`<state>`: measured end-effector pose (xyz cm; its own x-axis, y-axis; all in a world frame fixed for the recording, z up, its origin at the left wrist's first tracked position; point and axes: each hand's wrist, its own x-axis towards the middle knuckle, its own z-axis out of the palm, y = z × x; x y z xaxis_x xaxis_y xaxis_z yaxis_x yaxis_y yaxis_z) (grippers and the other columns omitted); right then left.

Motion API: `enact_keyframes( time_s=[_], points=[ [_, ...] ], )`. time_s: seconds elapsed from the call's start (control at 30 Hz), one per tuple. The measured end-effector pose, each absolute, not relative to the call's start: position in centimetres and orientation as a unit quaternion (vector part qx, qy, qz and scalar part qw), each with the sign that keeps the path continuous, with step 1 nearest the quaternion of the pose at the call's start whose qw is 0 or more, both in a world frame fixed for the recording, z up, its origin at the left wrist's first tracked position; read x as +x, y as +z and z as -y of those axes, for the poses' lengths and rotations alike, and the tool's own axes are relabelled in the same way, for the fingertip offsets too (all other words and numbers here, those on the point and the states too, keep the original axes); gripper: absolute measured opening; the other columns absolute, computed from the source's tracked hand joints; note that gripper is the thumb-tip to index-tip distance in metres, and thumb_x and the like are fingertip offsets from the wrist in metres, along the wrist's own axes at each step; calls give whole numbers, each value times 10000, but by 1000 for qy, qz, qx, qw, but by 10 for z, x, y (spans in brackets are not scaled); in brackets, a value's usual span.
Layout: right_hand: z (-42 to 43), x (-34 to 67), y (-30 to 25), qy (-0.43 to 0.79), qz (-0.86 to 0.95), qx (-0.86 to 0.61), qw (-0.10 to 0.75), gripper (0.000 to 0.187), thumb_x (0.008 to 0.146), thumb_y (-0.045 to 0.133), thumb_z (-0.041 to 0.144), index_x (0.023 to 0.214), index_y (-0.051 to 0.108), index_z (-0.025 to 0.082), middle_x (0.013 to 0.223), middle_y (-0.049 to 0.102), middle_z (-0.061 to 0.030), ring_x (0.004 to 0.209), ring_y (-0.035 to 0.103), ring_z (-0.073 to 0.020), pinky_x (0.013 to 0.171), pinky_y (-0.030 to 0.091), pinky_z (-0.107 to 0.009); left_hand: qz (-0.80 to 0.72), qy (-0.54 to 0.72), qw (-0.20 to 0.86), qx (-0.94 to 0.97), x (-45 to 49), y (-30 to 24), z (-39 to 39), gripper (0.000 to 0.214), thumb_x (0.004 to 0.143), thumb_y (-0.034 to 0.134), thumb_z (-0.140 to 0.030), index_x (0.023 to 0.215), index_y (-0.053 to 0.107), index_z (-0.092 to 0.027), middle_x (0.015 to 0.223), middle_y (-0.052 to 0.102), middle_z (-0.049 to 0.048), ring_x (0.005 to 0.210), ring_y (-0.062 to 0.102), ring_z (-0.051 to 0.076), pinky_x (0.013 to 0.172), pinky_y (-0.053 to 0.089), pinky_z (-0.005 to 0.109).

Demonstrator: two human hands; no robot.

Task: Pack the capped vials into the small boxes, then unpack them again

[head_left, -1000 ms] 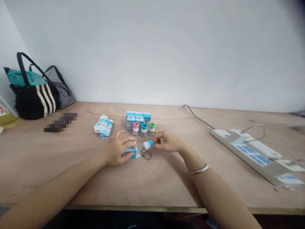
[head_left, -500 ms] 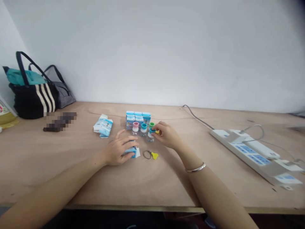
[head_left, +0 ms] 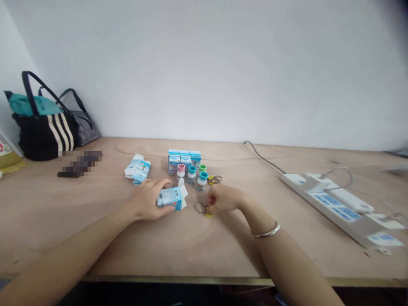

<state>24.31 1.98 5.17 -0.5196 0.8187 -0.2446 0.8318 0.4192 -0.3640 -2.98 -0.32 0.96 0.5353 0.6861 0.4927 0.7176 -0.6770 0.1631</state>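
Observation:
My left hand (head_left: pixel 149 203) grips a small blue-and-white carton (head_left: pixel 172 198) lying on its side on the wooden table (head_left: pixel 204 238), its end flap open. My right hand (head_left: pixel 223 198) is curled over a metal key ring with a yellow tab (head_left: pixel 202 208) and pinches it against the table. Just behind stand several small clear bottles with coloured caps: pink (head_left: pixel 181 171), teal (head_left: pixel 191 172), green (head_left: pixel 202 168) and another teal one (head_left: pixel 202 179). A second ring with a yellow tab (head_left: pixel 214 179) lies beside them. Three upright cartons (head_left: pixel 185 158) stand in a row behind the bottles.
Flattened blue cartons (head_left: pixel 138 169) lie to the left. A black striped bag (head_left: pixel 43 127) and a grey bag (head_left: pixel 83 123) stand at the far left by the wall. White power strips (head_left: pixel 338 204) with cables lie on the right. A dark blurred object (head_left: pixel 79 163) sits left.
My right hand set the teal-capped bottle upright by the other bottles, then came back down onto the key ring. My left hand lifted and turned the carton, whose printed face now shows.

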Motion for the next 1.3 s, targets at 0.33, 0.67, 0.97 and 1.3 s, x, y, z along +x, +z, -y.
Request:
enact_keyframes(
  time_s=[0.33,0.67,0.97,1.3],
  points=[
    [-18,236,41,-199,-869,453,-26,353,512,772,445,559,541,183,535,546,14,483,487,-110,414,306,-219,380,-275,24,-883,-27,1,-2,511,763,599,-360,1242,466,-238,1156,570,78,979,598,231,841,482,353],
    [-28,269,56,-333,-785,517,-74,222,549,688,159,736,568,167,593,607,12,533,563,-132,432,389,-203,312,-301,-72,-898,-30,4,3,482,791,583,-296,1257,470,-251,1183,527,81,1036,576,211,901,484,354],
    [-53,289,46,-210,-643,695,-245,243,707,647,290,874,547,145,758,648,-59,548,565,-117,485,423,-226,304,-290,-117,-900,-20,-2,-2,566,760,633,-254,1281,413,-274,1266,480,69,1137,520,220,970,441,369],
    [-33,253,53,46,-693,525,-492,210,791,569,376,735,559,174,659,566,-18,577,514,-125,546,397,-250,395,-299,-174,-851,-31,2,-3,580,720,660,-405,1231,463,-212,1139,604,78,991,597,238,849,510,381]
  ],
)
